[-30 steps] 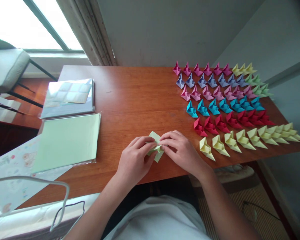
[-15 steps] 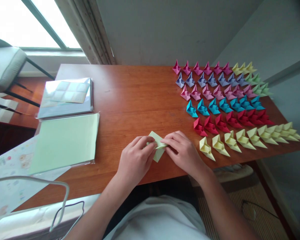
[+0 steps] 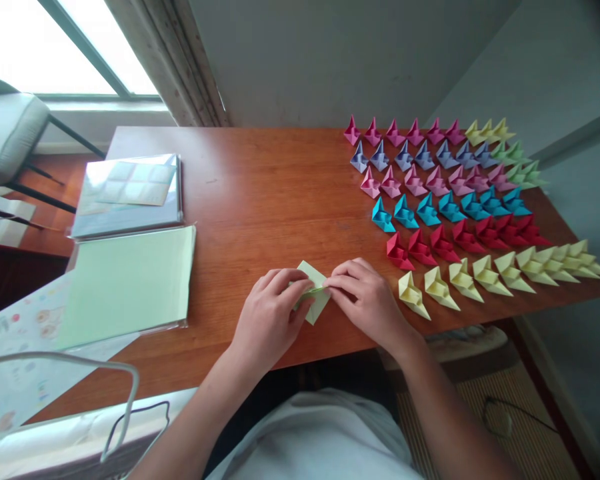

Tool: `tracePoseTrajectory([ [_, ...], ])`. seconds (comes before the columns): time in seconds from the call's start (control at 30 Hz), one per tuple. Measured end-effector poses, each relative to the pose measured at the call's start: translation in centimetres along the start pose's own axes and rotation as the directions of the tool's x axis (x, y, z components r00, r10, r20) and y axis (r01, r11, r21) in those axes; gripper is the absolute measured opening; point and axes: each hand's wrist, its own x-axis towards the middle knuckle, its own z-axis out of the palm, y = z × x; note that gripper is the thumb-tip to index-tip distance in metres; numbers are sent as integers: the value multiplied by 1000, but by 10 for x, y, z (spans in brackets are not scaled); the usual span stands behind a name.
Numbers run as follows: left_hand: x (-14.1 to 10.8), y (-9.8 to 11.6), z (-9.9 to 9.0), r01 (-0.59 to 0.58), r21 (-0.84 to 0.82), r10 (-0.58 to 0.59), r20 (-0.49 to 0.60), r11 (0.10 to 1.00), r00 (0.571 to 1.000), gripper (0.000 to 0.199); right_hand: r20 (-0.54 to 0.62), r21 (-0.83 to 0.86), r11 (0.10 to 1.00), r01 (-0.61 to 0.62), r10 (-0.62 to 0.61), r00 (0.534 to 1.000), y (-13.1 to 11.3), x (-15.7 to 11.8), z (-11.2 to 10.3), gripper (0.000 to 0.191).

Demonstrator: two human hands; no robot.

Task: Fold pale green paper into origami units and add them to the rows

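A small piece of pale green origami paper (image 3: 313,272), partly folded, is held close to the table's front edge. My left hand (image 3: 274,308) pinches it from the left, its fingers bent over the paper's edge. From the right, my right hand (image 3: 364,293) grips the right end of a raised fold between thumb and fingertips. The fingers cover part of the paper, so some folds are hidden. To the right of my right hand stands a row of pale yellow folded paper boats (image 3: 461,280).
Rows of red (image 3: 444,244), turquoise (image 3: 427,210), pink and purple paper boats fill the wooden table's (image 3: 260,193) right side. On the left lie a light green paper pack (image 3: 130,283) and a plastic-wrapped pack (image 3: 130,217). A white cable (image 3: 130,380) curves at lower left.
My right fingertips have shifted slightly along the raised fold, which now looks thinner and more upright. Both hands remain on the paper. The whole view has shifted slightly.
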Motion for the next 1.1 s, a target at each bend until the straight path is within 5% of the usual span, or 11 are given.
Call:
tracePoseTrajectory([
  [0.43, -1, 0, 0, 6, 3, -6, 7, 1000, 1000, 24, 0, 8, 1000, -7, 7, 1000, 3, -1, 2, 12],
  [1.1, 6, -2, -3, -50, 101, 44, 59, 994, 997, 15, -4, -69, 997, -24, 23, 1000, 1, -8, 0, 21],
])
